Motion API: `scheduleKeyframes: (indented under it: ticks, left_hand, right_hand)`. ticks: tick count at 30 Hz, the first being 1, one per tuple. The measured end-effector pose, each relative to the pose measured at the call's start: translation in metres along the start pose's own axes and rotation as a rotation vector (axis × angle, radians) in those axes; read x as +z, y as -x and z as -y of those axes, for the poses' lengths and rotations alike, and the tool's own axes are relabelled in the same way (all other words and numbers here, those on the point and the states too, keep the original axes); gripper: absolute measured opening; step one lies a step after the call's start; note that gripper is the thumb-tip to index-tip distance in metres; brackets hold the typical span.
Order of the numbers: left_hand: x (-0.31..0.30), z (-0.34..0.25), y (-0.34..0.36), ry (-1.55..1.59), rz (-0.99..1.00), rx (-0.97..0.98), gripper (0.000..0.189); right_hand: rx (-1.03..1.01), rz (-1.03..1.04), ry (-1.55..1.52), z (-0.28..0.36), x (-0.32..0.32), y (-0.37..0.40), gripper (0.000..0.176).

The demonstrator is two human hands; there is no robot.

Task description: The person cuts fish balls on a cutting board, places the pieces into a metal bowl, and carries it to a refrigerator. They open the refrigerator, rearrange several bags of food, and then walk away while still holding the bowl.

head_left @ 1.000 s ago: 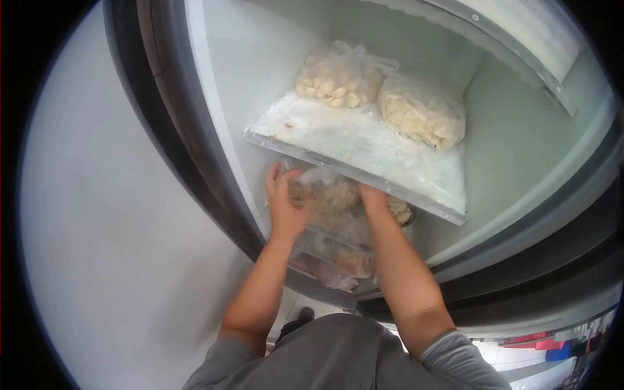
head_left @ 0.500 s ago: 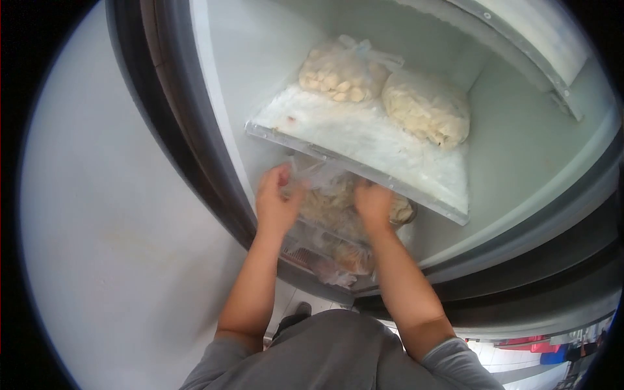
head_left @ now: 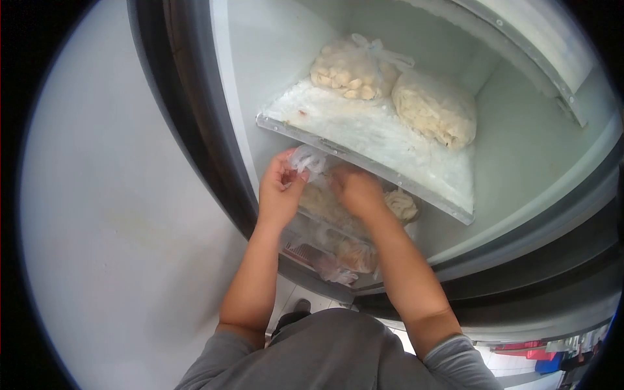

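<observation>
Below the frosted shelf, my left hand (head_left: 281,188) pinches the bunched top of a translucent plastic bag (head_left: 308,160). My right hand (head_left: 356,188) is closed at the same bag, close beside the left; its fingertips are partly hidden, but they seem to grip the plastic. The bag's pale contents (head_left: 323,203) show beneath and between my hands. Another bag with pale, lumpy pieces (head_left: 401,205) lies to the right of my right wrist, under the shelf edge.
On the frosted shelf (head_left: 364,127) sit two bags of pale pieces, one knotted (head_left: 351,70), one rounder (head_left: 434,109). The shelf's metal edge (head_left: 383,172) runs just above my hands. More bags (head_left: 354,253) lie lower down. The open door (head_left: 123,214) stands left.
My right hand has moved left and up, closer to my left hand. The bag's top is now gathered in a bunch at my left fingers. The view has shifted slightly.
</observation>
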State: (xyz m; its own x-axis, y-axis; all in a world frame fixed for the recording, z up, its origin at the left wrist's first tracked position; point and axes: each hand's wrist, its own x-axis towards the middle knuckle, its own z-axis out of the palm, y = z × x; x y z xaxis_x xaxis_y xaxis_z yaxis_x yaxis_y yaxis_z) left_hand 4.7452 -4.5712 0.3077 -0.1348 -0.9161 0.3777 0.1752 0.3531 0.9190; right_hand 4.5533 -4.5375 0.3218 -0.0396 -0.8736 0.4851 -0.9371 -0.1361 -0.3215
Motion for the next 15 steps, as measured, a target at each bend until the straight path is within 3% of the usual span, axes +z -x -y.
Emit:
scheduleKeyframes:
  ticks: [2, 6, 8, 9, 11, 12, 14, 15]
  left_hand:
    - [-0.001, -0.008, 0.004, 0.180, 0.005, 0.076, 0.042]
    - [0.000, -0.016, 0.018, 0.225, -0.122, 0.114, 0.043]
    - [0.000, -0.019, 0.027, 0.115, -0.095, 0.052, 0.041]
    - [0.002, -0.023, 0.030, 0.115, -0.095, 0.051, 0.041]
    - [0.004, -0.035, 0.034, 0.368, -0.236, 0.067, 0.035]
    - [-0.002, -0.034, 0.035, 0.368, -0.235, 0.068, 0.035]
    - [-0.020, -0.031, 0.037, 0.375, -0.333, 0.155, 0.032]
    - [-0.022, -0.031, 0.037, 0.375, -0.340, 0.155, 0.032]
  right_hand:
    - [0.197, 0.429, 0.088, 0.013, -0.013, -0.002, 0.032]
    - [0.141, 0.376, 0.112, 0.033, -0.019, 0.006, 0.030]
    - [-0.318, 0.047, -0.400, 0.037, -0.009, 0.005, 0.029]
    - [-0.317, 0.048, -0.401, 0.035, -0.008, 0.004, 0.029]
    - [-0.137, 0.346, -0.129, 0.026, -0.010, -0.002, 0.033]
    - [-0.137, 0.344, -0.128, 0.020, -0.010, -0.002, 0.033]
    - [0.095, 0.301, 0.135, 0.005, -0.011, -0.002, 0.037]
    - [0.089, 0.305, 0.135, -0.003, -0.012, -0.001, 0.037]
